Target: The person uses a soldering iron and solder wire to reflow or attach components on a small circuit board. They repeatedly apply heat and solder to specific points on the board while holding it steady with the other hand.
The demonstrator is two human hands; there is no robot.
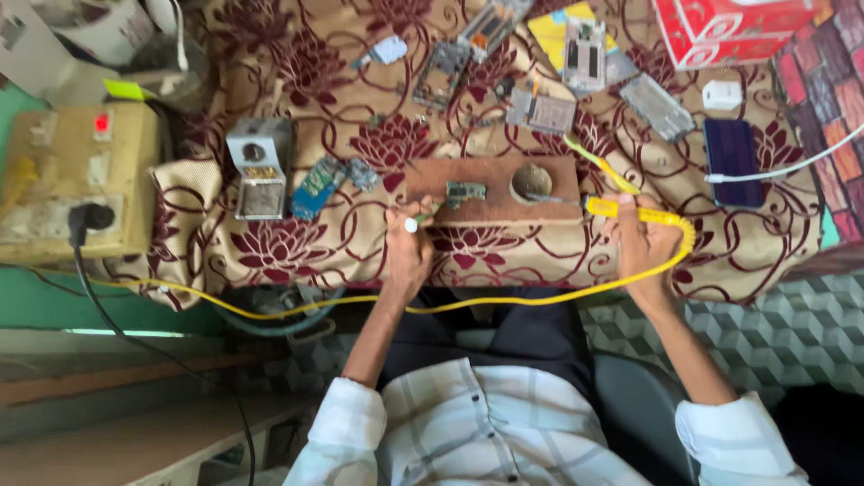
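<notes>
A brown wooden block (495,205) lies on the floral cloth with a small green circuit board (465,192) on it and a round hollow (531,183) at its right. My left hand (407,256) grips a thin white-tipped tool (412,224) that points at the board. In my right hand (643,241) is a yellow soldering iron (605,208), its thin tip reaching toward the hollow. The iron's yellow cord (504,301) loops round my right hand and runs left across my lap.
A beige power box (54,180) with a red light and a black plug stands at the left. A metal stand (259,166), several opened phones and boards, a dark blue phone (731,148) on a white cable, and a red carton (729,27) lie on the cloth.
</notes>
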